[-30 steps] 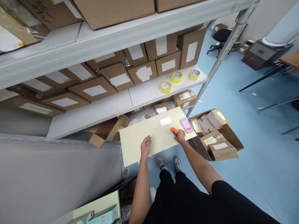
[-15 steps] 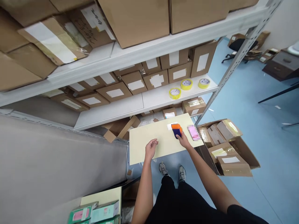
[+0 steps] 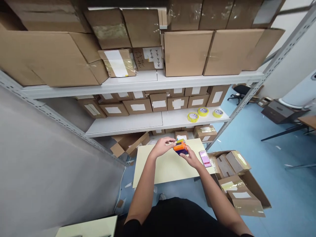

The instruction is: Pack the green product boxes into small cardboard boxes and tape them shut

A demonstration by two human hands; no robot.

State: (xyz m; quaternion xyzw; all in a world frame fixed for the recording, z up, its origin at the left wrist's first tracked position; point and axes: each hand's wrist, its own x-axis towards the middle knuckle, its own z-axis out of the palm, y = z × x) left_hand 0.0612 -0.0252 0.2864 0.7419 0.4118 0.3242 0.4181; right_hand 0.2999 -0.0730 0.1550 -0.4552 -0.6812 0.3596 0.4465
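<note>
My right hand (image 3: 192,158) is wrapped around a small orange and dark-blue handheld device (image 3: 179,147), raised above a pale yellow table. Its exact kind I cannot make out. A yellow-green part (image 3: 181,141) shows at its far side; whether it belongs to the device is unclear. My left hand (image 3: 161,147) comes in from the left, thumb and fingertips drawn together at the device's upper left edge. Anything pinched there is too small to tell. The pale table (image 3: 158,171) lies beneath both hands. Near its right edge rests a phone with a pink screen (image 3: 205,159).
Ahead stands a metal shelf (image 3: 128,123) stacked with cardboard boxes (image 3: 138,107). Yellow tape rolls (image 3: 193,117) lie on its middle level. To the right of the table is an open carton (image 3: 256,189) holding smaller boxes. A grey wall (image 3: 54,158) borders the left side.
My left hand has moved up and right to the device. The right hand has lifted the device and turned it, bringing it left. The head view has tilted up toward the shelves.
</note>
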